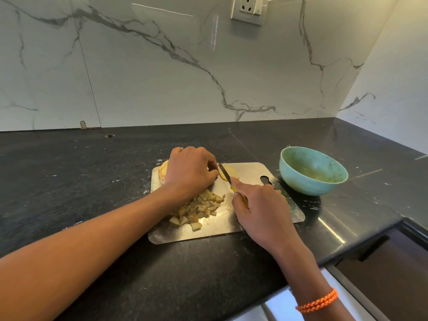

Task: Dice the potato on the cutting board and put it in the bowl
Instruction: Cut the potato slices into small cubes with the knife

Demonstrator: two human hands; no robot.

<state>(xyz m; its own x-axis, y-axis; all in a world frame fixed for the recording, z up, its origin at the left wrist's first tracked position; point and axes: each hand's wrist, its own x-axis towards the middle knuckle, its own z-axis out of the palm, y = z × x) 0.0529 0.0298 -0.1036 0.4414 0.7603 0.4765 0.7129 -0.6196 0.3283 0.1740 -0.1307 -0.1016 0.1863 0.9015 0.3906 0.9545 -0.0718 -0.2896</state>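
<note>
A steel cutting board [254,172] lies on the black counter. A heap of diced potato [199,208] sits near its front left. My left hand [191,172] is curled over a potato slice [229,173] at the board's far side, fingertips pinching it. Another potato piece [162,173] shows behind the left wrist. My right hand [259,212] grips a yellow-handled knife [225,173], its blade resting across the slice. A light green bowl [312,171] stands to the right of the board and holds no potato pieces.
The black counter [92,181] stretches to the left and behind the board, up to a marble wall. The counter's front edge runs diagonally at the right, with a dark drawer front [393,262] below it. A wall socket [249,9] sits high up.
</note>
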